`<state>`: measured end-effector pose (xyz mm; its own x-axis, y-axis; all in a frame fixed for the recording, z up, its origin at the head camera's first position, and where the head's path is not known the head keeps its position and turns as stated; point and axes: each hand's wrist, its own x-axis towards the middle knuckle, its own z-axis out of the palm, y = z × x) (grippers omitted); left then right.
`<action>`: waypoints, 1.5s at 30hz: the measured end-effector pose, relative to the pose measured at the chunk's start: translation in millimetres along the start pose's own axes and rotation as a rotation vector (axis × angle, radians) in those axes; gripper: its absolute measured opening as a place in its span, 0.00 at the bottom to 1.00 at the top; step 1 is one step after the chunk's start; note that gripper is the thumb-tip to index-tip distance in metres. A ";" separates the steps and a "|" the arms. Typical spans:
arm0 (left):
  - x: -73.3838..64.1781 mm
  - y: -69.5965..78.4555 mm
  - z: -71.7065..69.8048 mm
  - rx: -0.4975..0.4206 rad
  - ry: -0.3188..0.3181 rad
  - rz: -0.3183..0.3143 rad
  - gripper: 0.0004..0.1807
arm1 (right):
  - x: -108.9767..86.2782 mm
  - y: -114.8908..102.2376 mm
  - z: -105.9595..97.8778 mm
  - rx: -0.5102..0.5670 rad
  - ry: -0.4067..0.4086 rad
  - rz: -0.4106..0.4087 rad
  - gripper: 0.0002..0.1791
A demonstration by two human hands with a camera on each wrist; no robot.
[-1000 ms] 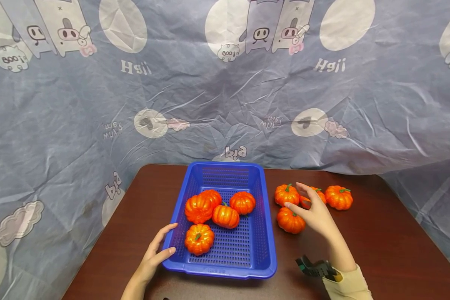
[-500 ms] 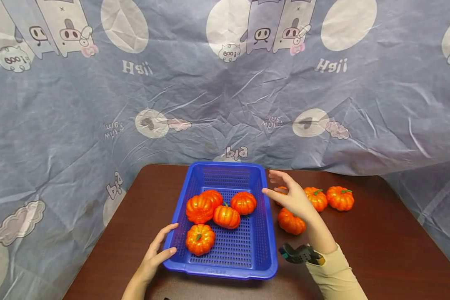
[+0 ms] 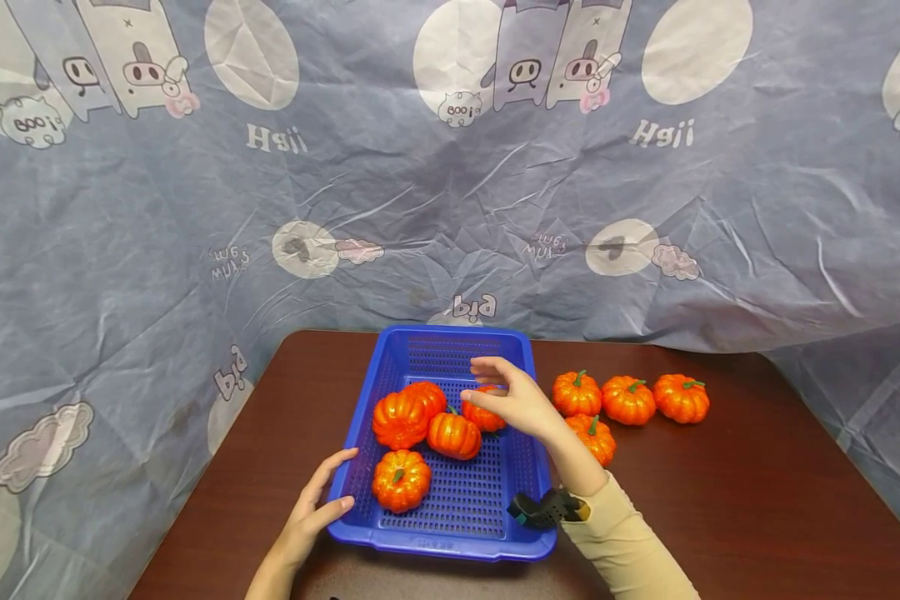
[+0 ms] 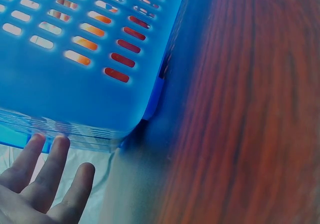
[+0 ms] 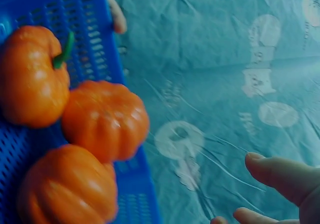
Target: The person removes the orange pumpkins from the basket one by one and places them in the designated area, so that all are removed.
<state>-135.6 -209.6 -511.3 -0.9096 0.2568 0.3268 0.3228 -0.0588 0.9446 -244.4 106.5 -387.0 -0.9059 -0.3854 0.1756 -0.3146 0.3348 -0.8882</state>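
A blue plastic basket (image 3: 450, 546) holds several small orange pumpkins, one with a green stem (image 3: 401, 481) at its near left. My left hand (image 3: 309, 508) rests against the basket's left side, its fingertips and thumb tip at the rim. In the left wrist view the fingers (image 4: 60, 156) reach toward the perforated wall. Over the right part of the basket hovers my right hand (image 3: 513, 404), empty, with fingers and thumb apart. It partly covers a pumpkin (image 3: 483, 412) in the basket. The right wrist view shows its thumb (image 5: 280, 174) apart from the pumpkins (image 5: 107, 121).
On the dark wooden table (image 3: 727, 500), right of the basket, lie several more pumpkins, among them one (image 3: 681, 398) farthest right and one (image 3: 594, 439) partly behind the right forearm. A grey-blue printed cloth (image 3: 450, 192) hangs behind the table. A black wrist device (image 3: 543, 508) sits on the right wrist.
My right hand has moved left from above the loose pumpkins, past the rim, to over the basket. My left hand and the pumpkins have stayed in place.
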 end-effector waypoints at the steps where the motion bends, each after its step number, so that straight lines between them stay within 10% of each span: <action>1: -0.2 0.1 0.2 0.001 0.003 -0.003 0.30 | 1.4 1.7 4.2 0.000 -0.010 -0.004 0.31; 45: 0.8 1.3 0.7 0.010 0.020 -0.010 0.30 | 5.3 36.0 32.7 -0.214 -0.163 0.120 0.26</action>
<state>-135.7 -208.8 -509.8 -0.9178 0.2384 0.3176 0.3158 -0.0465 0.9477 -251.2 88.4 -431.9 -0.8879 -0.4598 -0.0111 -0.2768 0.5535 -0.7855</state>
